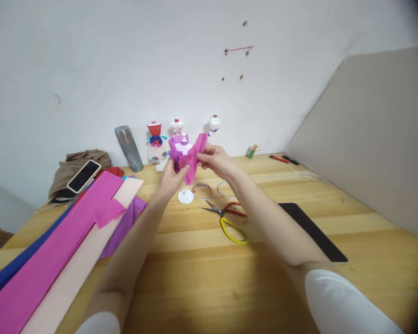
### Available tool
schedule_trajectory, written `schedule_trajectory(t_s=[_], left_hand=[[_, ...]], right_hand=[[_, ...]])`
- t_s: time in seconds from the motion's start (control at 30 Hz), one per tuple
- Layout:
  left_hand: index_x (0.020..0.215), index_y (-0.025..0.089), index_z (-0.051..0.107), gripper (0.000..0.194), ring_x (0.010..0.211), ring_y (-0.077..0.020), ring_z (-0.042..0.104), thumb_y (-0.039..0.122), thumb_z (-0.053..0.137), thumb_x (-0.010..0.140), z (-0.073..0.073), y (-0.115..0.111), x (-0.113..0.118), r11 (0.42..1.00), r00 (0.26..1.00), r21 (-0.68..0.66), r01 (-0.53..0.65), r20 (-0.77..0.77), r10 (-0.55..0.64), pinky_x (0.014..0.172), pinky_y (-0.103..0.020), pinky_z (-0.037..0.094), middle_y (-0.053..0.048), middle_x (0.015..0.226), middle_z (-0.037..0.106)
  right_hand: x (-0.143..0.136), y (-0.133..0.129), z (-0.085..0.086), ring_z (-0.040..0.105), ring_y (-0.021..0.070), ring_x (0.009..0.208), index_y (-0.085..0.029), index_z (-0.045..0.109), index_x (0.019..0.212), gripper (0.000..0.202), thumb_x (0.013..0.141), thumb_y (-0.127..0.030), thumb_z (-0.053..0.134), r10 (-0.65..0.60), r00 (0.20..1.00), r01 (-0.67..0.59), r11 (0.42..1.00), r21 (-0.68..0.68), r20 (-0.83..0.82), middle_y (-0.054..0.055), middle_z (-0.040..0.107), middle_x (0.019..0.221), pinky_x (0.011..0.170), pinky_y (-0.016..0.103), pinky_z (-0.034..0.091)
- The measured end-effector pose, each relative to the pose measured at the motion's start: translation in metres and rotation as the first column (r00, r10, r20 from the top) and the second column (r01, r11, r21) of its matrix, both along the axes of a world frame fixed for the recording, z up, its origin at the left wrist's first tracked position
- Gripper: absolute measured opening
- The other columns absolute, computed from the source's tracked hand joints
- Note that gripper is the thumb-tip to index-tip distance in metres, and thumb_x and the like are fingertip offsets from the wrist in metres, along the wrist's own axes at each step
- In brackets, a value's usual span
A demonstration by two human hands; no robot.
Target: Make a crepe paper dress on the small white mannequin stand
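Note:
A small white dress form (183, 147) stands upright on its round white base, wrapped in magenta and purple crepe paper (196, 155). My left hand (174, 178) is closed around the lower left of the wrapped paper, thumb across its front. With thumb and fingertips, my right hand (214, 160) pinches the right edge of the crepe paper, which flares upward beside the form. The form's waist is hidden by paper and fingers. Just below my right wrist lie open scissors (222, 213) with one red and one yellow handle.
Behind stand dress forms in a red-topped dress (155, 134) and white outfits (214, 123), beside a grey flask (128, 148). Crepe paper strips (55, 250) and a phone (84, 176) lie left. Wire coils (202, 191), a black mat (313, 231) and a glue stick (252, 151) are also there.

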State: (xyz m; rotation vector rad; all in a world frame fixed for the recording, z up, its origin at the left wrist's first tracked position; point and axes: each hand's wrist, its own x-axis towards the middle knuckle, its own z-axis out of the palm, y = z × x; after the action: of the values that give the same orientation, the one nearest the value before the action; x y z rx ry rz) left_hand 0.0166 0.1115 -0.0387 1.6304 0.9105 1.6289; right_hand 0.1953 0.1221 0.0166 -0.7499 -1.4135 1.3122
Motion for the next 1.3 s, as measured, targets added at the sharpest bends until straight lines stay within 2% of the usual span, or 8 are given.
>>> schedule_trajectory(t_s=[0.17, 0.27, 0.43, 0.57, 0.77, 1.07, 1.3], left_hand=[[0.105, 0.020, 0.058, 0.039, 0.102, -0.0262, 0.068, 0.036, 0.078, 0.075, 0.002, 0.000, 0.000, 1.000, 1.000, -0.012, -0.020, -0.004, 0.020, 0.096, -0.044, 0.054, -0.008, 0.104, 0.070], [0.106, 0.020, 0.058, 0.040, 0.103, -0.0269, 0.068, 0.035, 0.078, 0.075, 0.001, 0.000, 0.000, 0.999, 0.999, -0.004, -0.046, -0.012, 0.046, 0.097, -0.044, 0.053, -0.008, 0.104, 0.070], [0.103, 0.019, 0.058, 0.037, 0.101, -0.0278, 0.068, 0.035, 0.078, 0.075, 0.001, -0.002, 0.000, 0.997, 0.997, -0.007, -0.072, -0.018, 0.072, 0.096, -0.045, 0.053, -0.008, 0.099, 0.069], [0.105, 0.019, 0.058, 0.036, 0.102, -0.0269, 0.068, 0.033, 0.076, 0.077, 0.002, -0.003, 0.001, 0.999, 0.999, -0.025, -0.040, -0.015, 0.039, 0.096, -0.044, 0.053, -0.009, 0.105, 0.069], [0.105, 0.020, 0.059, 0.036, 0.102, -0.0261, 0.068, 0.033, 0.076, 0.077, 0.002, -0.002, 0.001, 0.999, 0.999, -0.011, -0.044, -0.031, 0.044, 0.096, -0.043, 0.053, -0.008, 0.103, 0.069], [0.105, 0.021, 0.058, 0.035, 0.100, -0.0260, 0.068, 0.034, 0.075, 0.078, 0.001, -0.002, 0.003, 0.998, 0.997, 0.000, -0.059, -0.041, 0.059, 0.096, -0.044, 0.053, -0.008, 0.103, 0.069], [0.103, 0.020, 0.057, 0.036, 0.101, -0.0274, 0.067, 0.038, 0.073, 0.077, 0.006, -0.006, 0.004, 1.000, 0.999, -0.003, -0.021, -0.035, 0.020, 0.094, -0.045, 0.053, -0.010, 0.104, 0.069]], right_hand=[[-0.013, -0.002, -0.003, 0.053, 0.0076, 0.049, -0.018, 0.068, 0.080, 0.027, 0.059, -0.029, 0.080, -0.076, 0.991, 0.079, 0.997, 0.022, -0.107, -0.005, 0.061, 0.056, 0.044, 0.020, 0.038], [-0.019, -0.002, -0.005, 0.053, 0.0080, 0.046, -0.020, 0.062, 0.081, 0.031, 0.058, -0.029, 0.080, -0.156, 0.976, 0.159, 0.987, 0.008, -0.154, -0.007, 0.059, 0.052, 0.041, 0.019, 0.036], [-0.025, -0.003, -0.005, 0.050, 0.0065, 0.044, -0.018, 0.060, 0.072, 0.023, 0.064, -0.032, 0.077, -0.205, 0.973, 0.210, 0.977, 0.042, -0.104, -0.006, 0.058, 0.052, 0.040, 0.019, 0.035], [-0.028, -0.003, -0.005, 0.046, 0.0060, 0.045, -0.017, 0.062, 0.066, 0.022, 0.064, -0.033, 0.077, -0.242, 0.969, 0.246, 0.967, 0.069, -0.055, -0.005, 0.057, 0.054, 0.041, 0.020, 0.035], [-0.030, -0.002, -0.003, 0.044, 0.0056, 0.048, -0.018, 0.062, 0.061, 0.013, 0.063, -0.028, 0.069, -0.206, 0.979, 0.206, 0.974, 0.093, -0.011, -0.004, 0.060, 0.059, 0.044, 0.021, 0.034], [-0.026, -0.004, -0.002, 0.042, 0.0066, 0.048, -0.018, 0.062, 0.058, 0.005, 0.057, -0.020, 0.058, -0.168, 0.983, 0.161, 0.983, 0.086, 0.077, -0.004, 0.060, 0.054, 0.047, 0.022, 0.033], [-0.023, -0.005, -0.002, 0.044, 0.0080, 0.050, -0.019, 0.059, 0.060, 0.005, 0.059, -0.024, 0.061, -0.107, 0.992, 0.098, 0.988, 0.122, 0.072, -0.005, 0.059, 0.054, 0.049, 0.023, 0.036]])
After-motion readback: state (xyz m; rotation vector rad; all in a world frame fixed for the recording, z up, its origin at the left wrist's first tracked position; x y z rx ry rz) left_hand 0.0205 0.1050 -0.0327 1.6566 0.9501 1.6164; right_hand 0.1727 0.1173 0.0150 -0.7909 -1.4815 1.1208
